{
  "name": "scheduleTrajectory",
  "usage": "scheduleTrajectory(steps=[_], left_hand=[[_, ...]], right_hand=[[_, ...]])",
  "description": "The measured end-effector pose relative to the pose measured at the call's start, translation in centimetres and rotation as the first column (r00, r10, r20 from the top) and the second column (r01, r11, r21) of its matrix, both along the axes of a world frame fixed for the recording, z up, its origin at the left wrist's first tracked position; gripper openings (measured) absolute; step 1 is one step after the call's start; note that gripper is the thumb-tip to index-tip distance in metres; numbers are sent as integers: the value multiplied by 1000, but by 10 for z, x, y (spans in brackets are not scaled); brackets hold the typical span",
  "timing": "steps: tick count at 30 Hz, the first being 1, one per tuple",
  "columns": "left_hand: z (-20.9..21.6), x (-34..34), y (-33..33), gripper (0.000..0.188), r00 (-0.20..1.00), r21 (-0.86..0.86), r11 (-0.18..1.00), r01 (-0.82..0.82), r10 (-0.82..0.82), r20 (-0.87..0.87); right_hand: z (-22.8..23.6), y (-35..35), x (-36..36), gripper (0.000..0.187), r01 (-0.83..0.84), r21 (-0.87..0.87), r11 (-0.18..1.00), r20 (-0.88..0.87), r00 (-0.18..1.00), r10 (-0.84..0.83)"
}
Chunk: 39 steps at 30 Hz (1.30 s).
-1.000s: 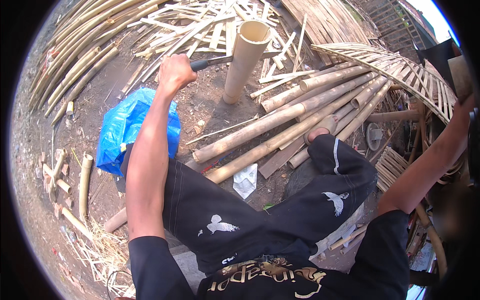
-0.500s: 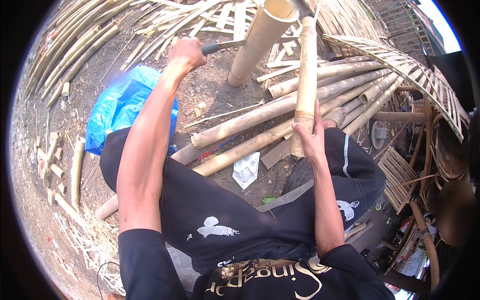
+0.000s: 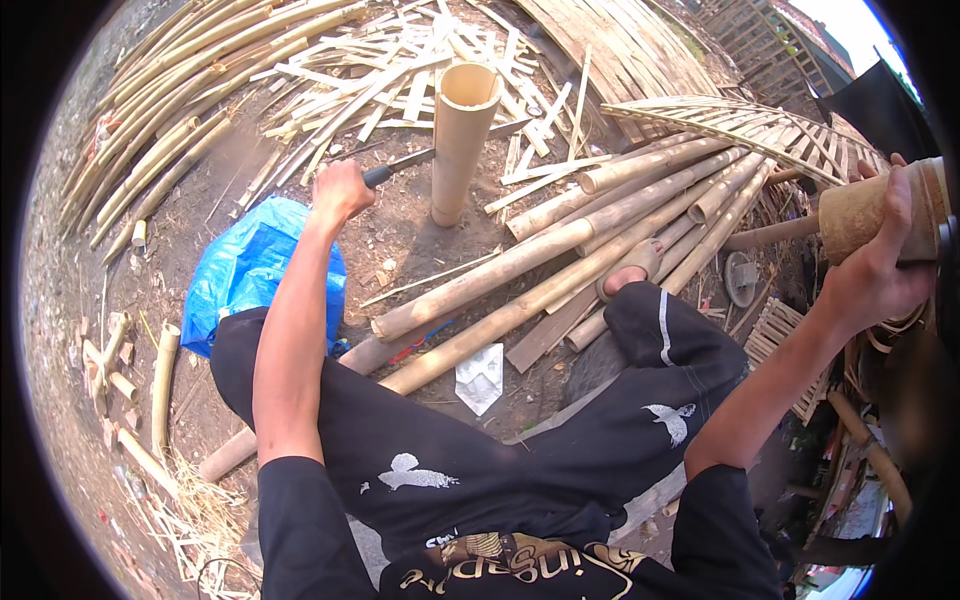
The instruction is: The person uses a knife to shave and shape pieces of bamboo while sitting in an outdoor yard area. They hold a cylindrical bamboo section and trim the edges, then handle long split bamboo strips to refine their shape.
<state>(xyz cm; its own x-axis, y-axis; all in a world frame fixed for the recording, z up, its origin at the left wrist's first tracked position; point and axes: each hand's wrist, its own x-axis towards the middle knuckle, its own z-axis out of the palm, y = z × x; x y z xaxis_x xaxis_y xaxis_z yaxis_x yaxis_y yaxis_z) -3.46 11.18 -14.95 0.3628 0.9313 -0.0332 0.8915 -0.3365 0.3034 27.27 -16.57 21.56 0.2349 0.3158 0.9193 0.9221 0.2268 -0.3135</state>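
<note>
An upright bamboo tube [image 3: 466, 150] stands on the ground ahead of me, its hollow end facing up. My left hand [image 3: 341, 193] is closed round the dark handle of a machete [image 3: 408, 160]. Its blade runs across the upper part of the tube, and the tip shows on the right side; how deep it sits in the wall I cannot tell. Out at the right, my right hand [image 3: 885, 265] grips a thick bamboo piece [image 3: 853, 220], raised well away from the tube. The far part of that piece runs out of the picture.
Long bamboo poles [image 3: 560, 240] lie on the ground to the right of the tube. Split bamboo strips [image 3: 390, 75] are heaped behind it. A blue plastic sheet [image 3: 255, 265] lies by my left knee. More curved poles [image 3: 200, 80] fill the far left.
My right hand has swung the bamboo piece from near the top of the tube out to the far right. The left hand keeps hold of the machete. The view has shifted.
</note>
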Motion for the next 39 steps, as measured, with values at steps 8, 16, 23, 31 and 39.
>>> scheduleTrajectory(steps=[8,16,23,31,39], left_hand=[[9,19,9,26,998,2,1000,-5,5,-67],[24,18,35,21,979,78,990,116,-101,-175],[25,18,22,23,970,26,996,87,-79,-229],[31,26,19,25,975,50,994,94,-82,-209],[21,1,40,24,960,87,989,120,-93,-264]], right_hand=[[-300,32,-22,96,-356,-864,355,-442,875,-198],[-342,4,-13,97,-599,-567,565,-780,611,-136],[-198,34,2,93,-436,-480,761,-615,786,62],[-173,71,2,99,94,-192,977,-110,987,-117],[-383,27,-9,102,-450,-767,457,-566,810,-152]])
